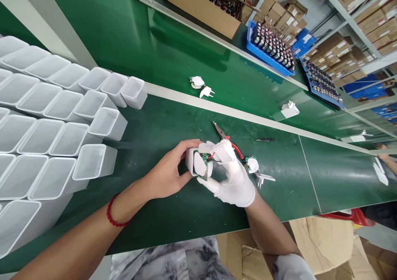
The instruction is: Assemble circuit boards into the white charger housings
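Observation:
My bare left hand (169, 170) grips a white plastic charger shell (194, 164) over the green bench. Its fingers are wrapped round the shell's left side. My right hand (234, 180), in a white glove, is closed on a small green circuit board (204, 159) with a red wire, held at the shell's open end. Just right of the gloved hand lies another board with a white plug part (252, 165) and metal prongs. Red-handled pliers (223, 137) lie on the mat behind my hands.
Rows of empty white shells (62, 127) are stacked at the left. Loose plug parts (201, 86) and a white shell (290, 110) lie on the conveyor belt (139, 44). Black tweezers (266, 140), blue trays (273, 50) of parts and cardboard boxes stand beyond. Another person's hand (384, 156) shows at far right.

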`<state>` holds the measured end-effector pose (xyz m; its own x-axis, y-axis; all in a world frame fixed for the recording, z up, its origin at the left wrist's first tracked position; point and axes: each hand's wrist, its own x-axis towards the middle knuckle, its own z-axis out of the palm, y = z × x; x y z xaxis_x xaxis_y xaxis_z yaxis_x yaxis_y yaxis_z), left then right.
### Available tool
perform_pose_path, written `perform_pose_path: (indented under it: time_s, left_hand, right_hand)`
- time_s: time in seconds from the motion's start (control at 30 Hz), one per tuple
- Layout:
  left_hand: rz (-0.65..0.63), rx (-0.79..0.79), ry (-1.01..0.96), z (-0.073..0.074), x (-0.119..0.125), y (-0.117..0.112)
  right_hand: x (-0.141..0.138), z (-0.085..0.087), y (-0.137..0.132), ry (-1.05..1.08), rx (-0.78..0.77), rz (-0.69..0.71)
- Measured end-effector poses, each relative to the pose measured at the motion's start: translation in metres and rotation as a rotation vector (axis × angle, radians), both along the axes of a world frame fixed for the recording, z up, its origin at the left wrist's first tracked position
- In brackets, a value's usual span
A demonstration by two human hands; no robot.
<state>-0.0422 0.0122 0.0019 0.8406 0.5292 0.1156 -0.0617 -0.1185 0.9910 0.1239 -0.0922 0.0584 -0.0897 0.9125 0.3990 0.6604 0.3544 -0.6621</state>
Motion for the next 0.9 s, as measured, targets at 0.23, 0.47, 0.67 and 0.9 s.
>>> perform_pose_path:
  time_s: [0.23, 0.47, 0.67, 0.9]
  left_hand:
    - [-0.002, 0.008, -0.021, 0.001, 0.001, 0.0]
    - [0.0, -0.002, -0.007, 0.0, 0.0, 0.0]
    - [0.025, 0.001, 0.049, -0.002, 0.001, 0.0]
    - [0.124, 0.082, 0.172, -0.005, 0.006, -0.001]
  right_hand:
    - [-0.002, 0.0, 0.0, 0.003, 0.009, -0.01]
    - [-0.003, -0.001, 0.0, -0.047, 0.009, -0.043]
    - [-0.003, -0.005, 0.003, -0.189, 0.004, -0.013]
    - [0.03, 0.021, 0.006, -0.248, -0.204, -0.362]
